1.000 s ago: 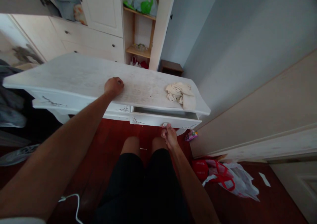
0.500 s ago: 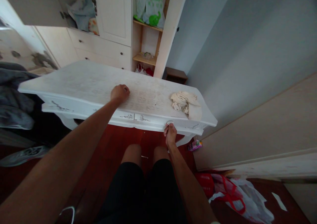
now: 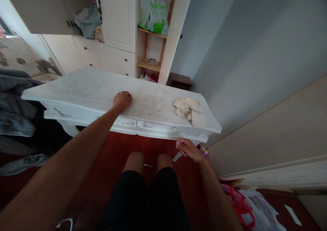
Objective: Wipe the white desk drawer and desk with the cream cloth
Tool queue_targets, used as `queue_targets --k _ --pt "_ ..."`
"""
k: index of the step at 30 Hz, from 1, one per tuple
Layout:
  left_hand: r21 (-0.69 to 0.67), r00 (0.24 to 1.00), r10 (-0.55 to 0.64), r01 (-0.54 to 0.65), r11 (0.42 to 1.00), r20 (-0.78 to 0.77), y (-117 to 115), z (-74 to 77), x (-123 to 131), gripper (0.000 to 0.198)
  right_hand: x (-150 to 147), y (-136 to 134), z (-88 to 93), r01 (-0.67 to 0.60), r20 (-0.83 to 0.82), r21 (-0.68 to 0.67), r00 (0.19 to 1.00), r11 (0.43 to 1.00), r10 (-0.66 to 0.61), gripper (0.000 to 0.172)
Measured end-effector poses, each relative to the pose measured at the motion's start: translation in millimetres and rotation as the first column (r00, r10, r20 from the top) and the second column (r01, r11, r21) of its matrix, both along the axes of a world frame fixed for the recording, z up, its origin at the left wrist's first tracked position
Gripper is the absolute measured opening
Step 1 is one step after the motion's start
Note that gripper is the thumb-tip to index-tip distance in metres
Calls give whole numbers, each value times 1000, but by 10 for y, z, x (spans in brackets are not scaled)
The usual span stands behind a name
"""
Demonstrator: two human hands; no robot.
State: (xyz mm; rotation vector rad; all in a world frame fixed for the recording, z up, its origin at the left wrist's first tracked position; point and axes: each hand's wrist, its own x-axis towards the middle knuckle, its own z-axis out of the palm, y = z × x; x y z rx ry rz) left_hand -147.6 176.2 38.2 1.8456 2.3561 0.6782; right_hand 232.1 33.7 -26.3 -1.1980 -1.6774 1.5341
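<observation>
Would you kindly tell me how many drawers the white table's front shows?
2: right drawer, beyond the right hand; left drawer, partly hidden by the left arm.

A: Site type?

B: A home; bedroom or dressing room, cannot tell which.

A: Evidence?

B: Beyond the left hand (image 3: 123,100): wardrobe (image 3: 119,16), one door open, fabric (image 3: 89,24) inside. Under that hand: white table (image 3: 81,88), ornamented drawer fronts.

A: Floor level?

B: Reddish floor (image 3: 114,147) below the right hand (image 3: 188,148); bags (image 3: 259,203) to its right, nearer the wearer. Shoe (image 3: 22,164) left of the left hand.
</observation>
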Motion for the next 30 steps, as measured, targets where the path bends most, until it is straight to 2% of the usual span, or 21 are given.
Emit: queue_targets --k 2,5,7,8,11,16,19,21,25,27,30 --pt "9 1000 -5 5 1000 -7 8 -8 -9 42 151 -235 402 -15 -10 177 1000 984 17 56" --pt "13 1000 -13 13 1000 -9 15 -11 -20 42 255 -571 941 71 -101 424 994 903 -31 45" --pt "9 1000 -11 11 1000 -14 11 0 -22 42 263 -676 1153 164 -162 523 983 836 -91 38" --pt "4 1000 -10 10 1000 -19 8 7 -22 42 262 -666 1200 212 -177 554 975 805 -135 35" --pt "-15 999 -8 7 1000 -40 1 24 -23 42 315 -366 1140 329 -152 596 942 732 -300 32" --pt "-29 998 -19 17 999 -53 25 9 -49 46 702 582 769 537 -134 522 819 662 -558 55" --pt "-13 999 -13 12 1000 -33 52 -21 -70 46 974 1030 636 631 -123 486 735 605 -667 60" --pt "5 1000 -13 13 1000 -15 70 -39 -83 45 1092 1254 598 646 -87 450 719 617 -690 58" --pt "65 998 3 -7 998 63 88 -50 -106 31 1179 1590 555 561 157 422 729 713 -666 35" --pt "98 988 15 -31 995 154 82 -44 -123 22 1193 1690 525 520 290 489 660 700 -693 27" --pt "188 928 4 -80 979 372 50 -36 -152 16 1223 1747 467 521 359 577 530 629 -768 28"
